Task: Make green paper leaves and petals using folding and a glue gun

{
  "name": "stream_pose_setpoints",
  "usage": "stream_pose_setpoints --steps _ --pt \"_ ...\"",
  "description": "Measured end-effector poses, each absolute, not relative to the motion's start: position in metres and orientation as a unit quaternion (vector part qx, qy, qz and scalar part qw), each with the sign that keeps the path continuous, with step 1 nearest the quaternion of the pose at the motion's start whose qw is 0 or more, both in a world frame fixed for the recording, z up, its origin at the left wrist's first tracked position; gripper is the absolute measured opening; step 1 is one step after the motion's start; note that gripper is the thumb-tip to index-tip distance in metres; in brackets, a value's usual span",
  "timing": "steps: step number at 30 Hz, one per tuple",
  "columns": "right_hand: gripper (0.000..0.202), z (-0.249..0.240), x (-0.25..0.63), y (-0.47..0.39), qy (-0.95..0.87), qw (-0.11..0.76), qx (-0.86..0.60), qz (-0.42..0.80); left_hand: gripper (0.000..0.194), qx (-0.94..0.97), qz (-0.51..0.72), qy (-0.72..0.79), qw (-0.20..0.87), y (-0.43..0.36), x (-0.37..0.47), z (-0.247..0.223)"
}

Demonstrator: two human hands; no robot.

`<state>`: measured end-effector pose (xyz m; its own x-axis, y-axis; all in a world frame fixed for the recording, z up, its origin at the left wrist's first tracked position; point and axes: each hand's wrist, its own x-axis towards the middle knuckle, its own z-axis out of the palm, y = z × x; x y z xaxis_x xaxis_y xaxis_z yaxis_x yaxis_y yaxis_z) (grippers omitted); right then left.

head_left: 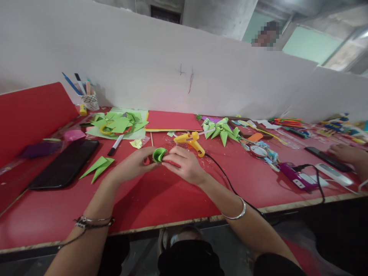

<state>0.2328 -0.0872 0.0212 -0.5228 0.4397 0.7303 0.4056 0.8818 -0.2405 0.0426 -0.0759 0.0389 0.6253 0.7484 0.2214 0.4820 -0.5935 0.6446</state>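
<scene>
Between my two hands is a rolled green paper piece (159,155), its open spiral end facing up toward me, held above the red tabletop. My left hand (137,163) is closed around its left side. The fingertips of my right hand (185,164) pinch its right edge. Just beyond my right hand lies a yellow glue gun (191,142), its black cord running to the right. Left of my left hand rest two folded green paper cones (97,168) and a black-capped marker (115,145).
A black phone (65,165) lies at the left. Farther back are green paper cutouts (119,124), red paper sheets (174,120) and several green paper cones (222,132). A purple power strip (299,179) sits at the right, near another person's hand (345,155). A pen cup (90,101) stands by the wall.
</scene>
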Motion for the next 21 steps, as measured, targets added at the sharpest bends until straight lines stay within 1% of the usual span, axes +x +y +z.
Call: stream_pose_setpoints --steps 3,5,7,9,12,15,18,21 --pt "0.008 0.0218 0.2348 -0.0884 -0.863 0.449 -0.232 0.016 0.013 0.862 0.263 0.357 0.246 -0.0754 0.0423 0.0403" --pt "0.007 0.0222 0.2358 -0.089 -0.844 0.477 -0.243 0.027 0.017 0.86 0.278 0.357 0.236 -0.0751 0.0416 0.0415" --pt "0.011 0.0223 0.2358 -0.0892 -0.827 0.496 -0.261 0.038 0.022 0.859 0.291 0.355 0.229 -0.0745 0.0412 0.0418" --pt "0.019 0.0225 0.2346 -0.0893 -0.825 0.494 -0.269 0.051 0.024 0.859 0.289 0.35 0.235 -0.0739 0.0412 0.0413" --pt "0.028 0.0231 0.2317 -0.0894 -0.846 0.462 -0.255 0.079 0.022 0.865 0.263 0.345 0.251 -0.0741 0.0417 0.0396" --pt "0.023 0.0236 0.2298 -0.0894 -0.859 0.442 -0.238 0.1 0.023 0.872 0.228 0.344 0.264 -0.0752 0.0419 0.0381" --pt "0.017 0.0234 0.2296 -0.0893 -0.854 0.448 -0.235 0.122 0.024 0.871 0.207 0.348 0.277 -0.0763 0.0418 0.0369" --pt "0.014 0.0228 0.229 -0.0893 -0.845 0.457 -0.239 0.139 0.02 0.866 0.195 0.363 0.284 -0.0764 0.0422 0.0355"
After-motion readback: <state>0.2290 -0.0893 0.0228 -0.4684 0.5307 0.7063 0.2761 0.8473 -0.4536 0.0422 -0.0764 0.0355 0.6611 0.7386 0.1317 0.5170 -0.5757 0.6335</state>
